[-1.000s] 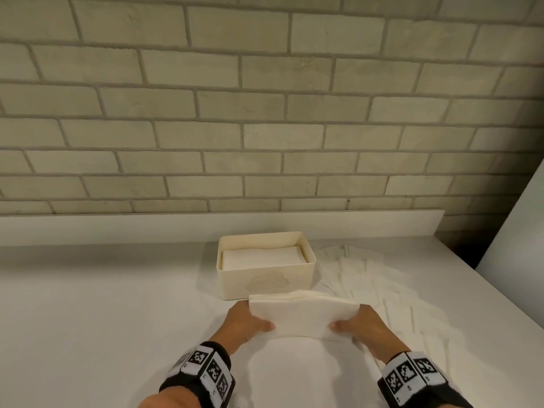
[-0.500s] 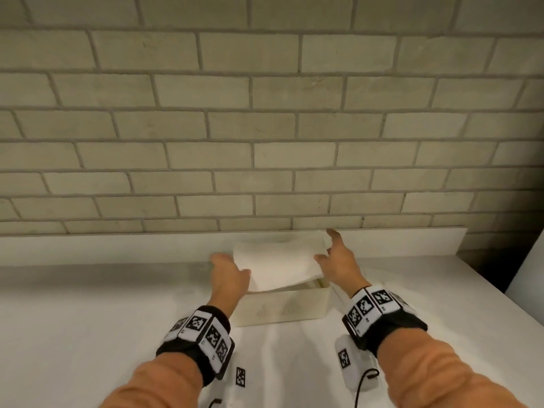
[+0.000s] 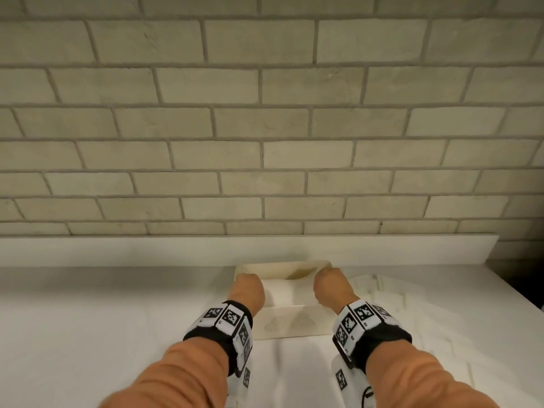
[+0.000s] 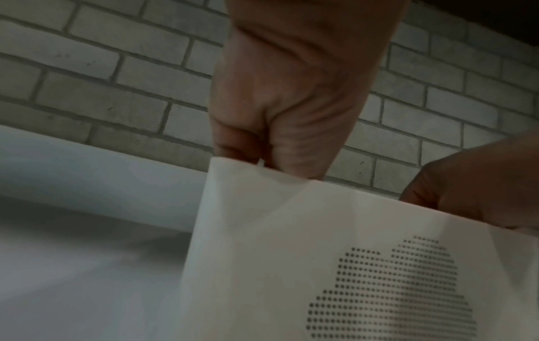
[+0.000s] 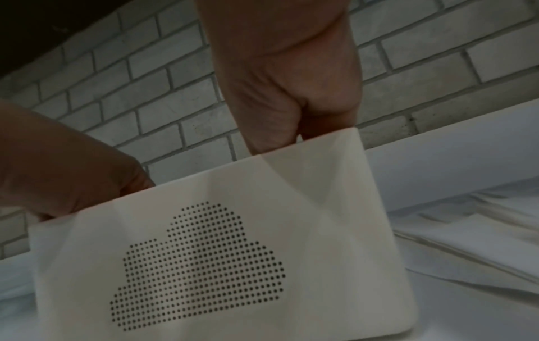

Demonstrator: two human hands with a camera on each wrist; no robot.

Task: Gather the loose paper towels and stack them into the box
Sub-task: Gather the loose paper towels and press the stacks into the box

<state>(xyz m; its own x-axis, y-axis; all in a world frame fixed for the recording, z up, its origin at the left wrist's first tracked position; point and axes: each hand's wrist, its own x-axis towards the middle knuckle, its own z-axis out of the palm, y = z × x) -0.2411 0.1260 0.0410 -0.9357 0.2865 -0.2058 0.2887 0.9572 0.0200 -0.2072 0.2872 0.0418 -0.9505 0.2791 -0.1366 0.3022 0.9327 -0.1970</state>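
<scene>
The cream box (image 3: 290, 322) with a dotted cloud pattern on its front wall stands on the white counter near the back ledge. Both hands reach down into it: my left hand (image 3: 247, 290) at the left end, my right hand (image 3: 331, 287) at the right end. A white stack of paper towels (image 3: 287, 291) lies inside between them. In the left wrist view my left hand (image 4: 280, 115) drops behind the box wall (image 4: 291, 265), and in the right wrist view my right hand (image 5: 291, 92) does the same behind that wall (image 5: 204, 253). All the fingers are hidden inside the box.
Loose paper towels (image 3: 391, 293) lie spread on the counter right of the box, also in the right wrist view as flat loose towels (image 5: 481, 235). A brick wall (image 3: 265, 128) rises behind the low white ledge (image 3: 147, 248). The counter's right edge (image 3: 518, 301) is near.
Both hands carried the towel stack from the counter in front of the box, up over it, and have now gone down into the box with it.
</scene>
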